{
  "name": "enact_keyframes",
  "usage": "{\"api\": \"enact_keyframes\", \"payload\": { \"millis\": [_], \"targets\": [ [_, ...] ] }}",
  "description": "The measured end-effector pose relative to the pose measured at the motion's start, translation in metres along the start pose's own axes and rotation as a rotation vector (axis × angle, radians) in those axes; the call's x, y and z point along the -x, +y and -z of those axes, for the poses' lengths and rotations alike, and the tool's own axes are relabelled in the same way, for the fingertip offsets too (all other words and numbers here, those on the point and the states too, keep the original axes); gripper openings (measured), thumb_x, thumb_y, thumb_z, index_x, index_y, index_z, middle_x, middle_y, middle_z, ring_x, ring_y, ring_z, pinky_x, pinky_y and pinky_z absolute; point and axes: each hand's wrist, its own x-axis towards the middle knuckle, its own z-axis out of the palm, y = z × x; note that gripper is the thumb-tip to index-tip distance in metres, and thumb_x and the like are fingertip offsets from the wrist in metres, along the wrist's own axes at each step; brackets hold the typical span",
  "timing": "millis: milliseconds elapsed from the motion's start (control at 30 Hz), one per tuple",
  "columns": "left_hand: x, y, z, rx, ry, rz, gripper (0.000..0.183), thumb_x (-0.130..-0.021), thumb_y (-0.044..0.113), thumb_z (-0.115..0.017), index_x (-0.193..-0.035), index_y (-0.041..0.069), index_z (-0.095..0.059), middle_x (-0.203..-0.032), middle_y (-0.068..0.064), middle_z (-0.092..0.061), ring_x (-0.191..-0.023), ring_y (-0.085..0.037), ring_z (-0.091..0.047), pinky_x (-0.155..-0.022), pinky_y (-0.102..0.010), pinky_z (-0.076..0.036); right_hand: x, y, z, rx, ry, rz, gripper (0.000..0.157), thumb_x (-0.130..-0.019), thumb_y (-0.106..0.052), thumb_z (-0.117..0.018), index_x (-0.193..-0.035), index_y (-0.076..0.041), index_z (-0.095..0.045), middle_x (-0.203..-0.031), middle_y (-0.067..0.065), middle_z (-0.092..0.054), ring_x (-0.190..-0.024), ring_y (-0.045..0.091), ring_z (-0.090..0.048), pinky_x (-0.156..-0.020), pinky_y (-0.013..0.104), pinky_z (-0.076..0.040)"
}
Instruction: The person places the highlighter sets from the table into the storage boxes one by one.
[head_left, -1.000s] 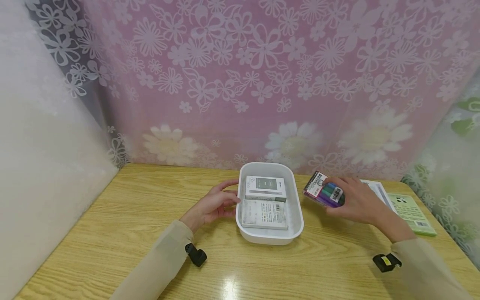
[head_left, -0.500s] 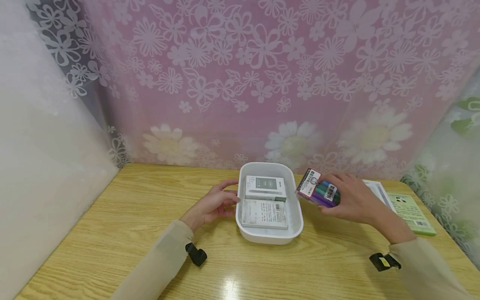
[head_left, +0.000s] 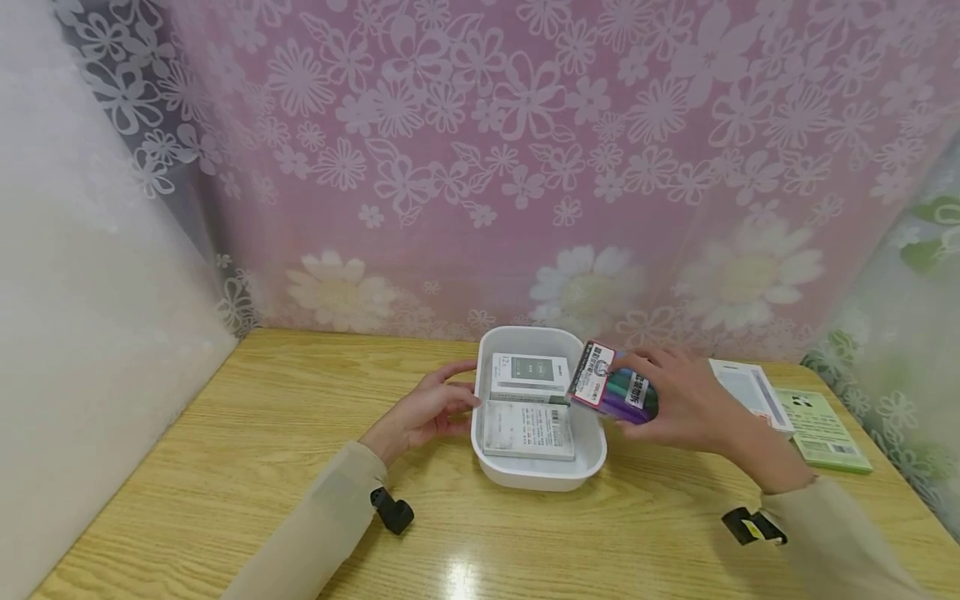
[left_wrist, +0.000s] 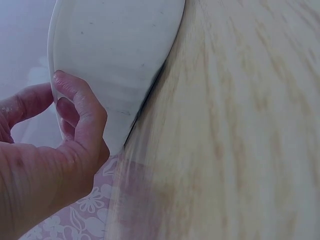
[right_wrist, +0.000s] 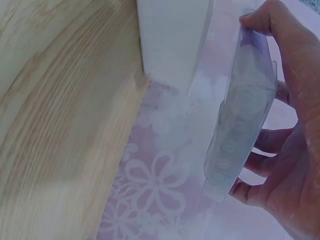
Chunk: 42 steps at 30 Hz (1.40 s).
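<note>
A white plastic tub [head_left: 536, 481] stands mid-table in the head view. Inside it lie two flat white boxes, the back one [head_left: 531, 367] with a grey panel and the front one [head_left: 525, 431] with a printed label. My left hand [head_left: 429, 412] pinches the tub's left rim, with fingers against the outer wall [left_wrist: 115, 55] in the left wrist view. My right hand [head_left: 693, 404] grips a clear plastic pack [head_left: 617, 392] with purple, green and blue contents and a red-and-white label. The tilted pack overlaps the tub's right rim in the head view.
Right of the tub, a white box [head_left: 752, 392] lies beside a green booklet-like item [head_left: 825, 429], partly behind the right hand. The wooden table [head_left: 247, 467] ends at a pink floral curtain [head_left: 480, 167] at the back.
My right hand has moved left with the clear plastic pack, from beside the tub to its right rim. My left hand and the tub have stayed in place.
</note>
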Motion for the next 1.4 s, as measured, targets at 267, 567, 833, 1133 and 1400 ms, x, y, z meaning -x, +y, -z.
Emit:
{"api": "enact_keyframes", "payload": {
  "millis": [267, 567, 833, 1133, 1400],
  "targets": [
    [-0.001, -0.001, 0.001, 0.009, -0.007, -0.005, 0.072, -0.093, -0.002, -0.059, -0.159, 0.016, -0.034, -0.146, -0.022, -0.055, -0.099, -0.016, -0.069, -0.076, -0.035, -0.061, -0.01, -0.019, -0.004, -0.001, -0.032, 0.06, 0.061, -0.071, -0.044, -0.085, -0.125, -0.028, -0.063, -0.13, 0.009, -0.064, -0.117, 0.034, -0.059, -0.089, 0.06, -0.051],
    [-0.001, -0.002, 0.002, 0.012, -0.021, -0.008, 0.073, -0.093, -0.002, -0.06, -0.159, 0.015, -0.034, -0.146, -0.023, -0.055, -0.1, -0.016, -0.069, -0.074, -0.034, -0.061, -0.02, -0.036, -0.006, 0.002, -0.075, 0.083, 0.06, -0.071, -0.044, -0.082, -0.126, -0.028, -0.064, -0.134, 0.012, -0.062, -0.12, 0.035, -0.056, -0.091, 0.061, -0.051],
    [-0.002, -0.002, 0.002, 0.009, -0.012, -0.007, 0.073, -0.092, -0.002, -0.06, -0.159, 0.016, -0.034, -0.148, -0.024, -0.053, -0.101, -0.017, -0.068, -0.076, -0.035, -0.06, -0.031, -0.048, -0.011, -0.013, -0.114, 0.129, 0.062, -0.07, -0.046, -0.082, -0.127, -0.03, -0.063, -0.136, 0.012, -0.062, -0.122, 0.034, -0.055, -0.097, 0.061, -0.047],
    [-0.001, -0.002, 0.004, 0.014, -0.008, 0.001, 0.073, -0.092, -0.002, -0.061, -0.158, 0.016, -0.034, -0.146, -0.023, -0.054, -0.101, -0.017, -0.068, -0.079, -0.036, -0.06, -0.043, -0.062, -0.021, -0.022, -0.144, 0.18, 0.062, -0.071, -0.049, -0.082, -0.127, -0.031, -0.062, -0.135, 0.01, -0.061, -0.121, 0.031, -0.054, -0.096, 0.059, -0.047],
    [0.0, -0.001, 0.003, 0.021, -0.012, 0.003, 0.074, -0.092, -0.001, -0.061, -0.159, 0.017, -0.034, -0.139, -0.016, -0.06, -0.099, -0.016, -0.068, -0.077, -0.036, -0.06, -0.047, -0.067, -0.027, 0.003, -0.175, 0.195, 0.066, -0.07, -0.052, -0.08, -0.129, -0.03, -0.062, -0.135, 0.011, -0.062, -0.117, 0.03, -0.055, -0.092, 0.059, -0.049]
  ]
}}
